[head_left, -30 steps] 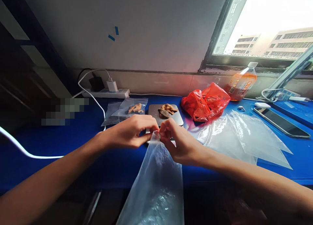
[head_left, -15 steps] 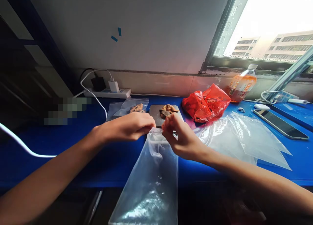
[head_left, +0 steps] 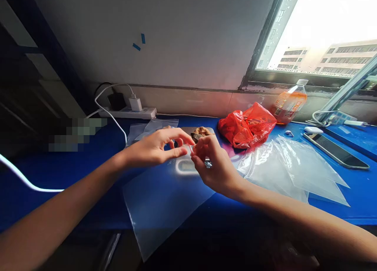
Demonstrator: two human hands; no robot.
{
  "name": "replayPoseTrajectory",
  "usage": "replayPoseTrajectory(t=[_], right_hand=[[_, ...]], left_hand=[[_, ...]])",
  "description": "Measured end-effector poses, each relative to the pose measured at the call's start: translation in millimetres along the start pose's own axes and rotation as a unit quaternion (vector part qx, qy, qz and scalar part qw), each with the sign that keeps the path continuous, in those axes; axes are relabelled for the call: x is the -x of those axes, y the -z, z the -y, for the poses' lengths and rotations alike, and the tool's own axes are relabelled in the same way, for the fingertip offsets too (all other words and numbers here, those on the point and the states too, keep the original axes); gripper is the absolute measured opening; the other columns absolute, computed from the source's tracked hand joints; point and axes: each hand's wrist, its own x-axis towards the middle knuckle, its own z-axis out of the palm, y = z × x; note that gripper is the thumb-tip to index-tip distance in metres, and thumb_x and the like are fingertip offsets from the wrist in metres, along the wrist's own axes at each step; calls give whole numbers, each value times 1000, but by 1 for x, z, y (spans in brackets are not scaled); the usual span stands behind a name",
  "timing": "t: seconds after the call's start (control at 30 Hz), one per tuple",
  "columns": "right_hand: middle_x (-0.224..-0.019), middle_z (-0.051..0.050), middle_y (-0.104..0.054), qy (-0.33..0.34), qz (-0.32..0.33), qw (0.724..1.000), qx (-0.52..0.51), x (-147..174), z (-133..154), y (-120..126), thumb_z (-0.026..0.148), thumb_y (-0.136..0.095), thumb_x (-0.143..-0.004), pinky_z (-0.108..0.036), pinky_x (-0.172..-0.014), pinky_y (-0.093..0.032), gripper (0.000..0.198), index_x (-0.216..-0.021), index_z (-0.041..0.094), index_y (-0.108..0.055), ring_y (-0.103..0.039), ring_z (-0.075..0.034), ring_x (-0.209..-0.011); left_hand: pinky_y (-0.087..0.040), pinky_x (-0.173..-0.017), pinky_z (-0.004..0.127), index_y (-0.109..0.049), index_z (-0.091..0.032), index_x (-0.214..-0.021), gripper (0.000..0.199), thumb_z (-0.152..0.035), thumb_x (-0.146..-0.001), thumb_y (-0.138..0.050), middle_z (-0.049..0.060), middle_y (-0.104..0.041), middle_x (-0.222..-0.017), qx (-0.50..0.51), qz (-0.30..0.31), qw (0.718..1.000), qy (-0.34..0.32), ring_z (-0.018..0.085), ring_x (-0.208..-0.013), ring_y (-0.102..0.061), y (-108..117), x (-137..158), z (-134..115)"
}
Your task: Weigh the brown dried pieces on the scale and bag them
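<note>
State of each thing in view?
Clear plastic bag: pinched by right hand, flat
Left hand: thumb and fingers parted
Digital scale: loaded, display unreadable
Dried brown pieces: resting on scale
Red plastic bag: crumpled
Drink bottle: capped
Smartphone: screen dark
White charger: plugged into power strip
White earbud: lying loose
Loose clear bags: flat, overlapping

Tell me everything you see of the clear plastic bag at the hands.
The clear plastic bag looks thin and flat, with nothing visible inside. The right hand pinches its top; whether the left hand touches it is unclear. It slants toward the wearer, a lower corner past the front edge of the blue table, with the scale display showing through.
</note>
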Motion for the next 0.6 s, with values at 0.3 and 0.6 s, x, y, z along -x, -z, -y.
replayPoseTrajectory(t=[0.3,0.6], right_hand=[[-85,-1,-63,-5,50,999,-19,3,4,3,16,-57,-80,-29,-68,-49,26,-97,22,-39,-60,-12,-73],[-81,-1,-67,51,102,993,-24,7,10,11,20,-63,-80,-33,-76,-47,25,-97,20,-45,-61,-14,-76]], left_hand=[[-48,-67,25,-64,-16,-86,15,-28,-91,-56,4,-68,-85,9,-17,999,-45,13,-77,-62,-2,-1,11],[-48,-69,24,-61,-17,-86,18,-34,-91,-59,2,-64,-84,26,-54,998,15,13,-76,-59,27,5,33]])
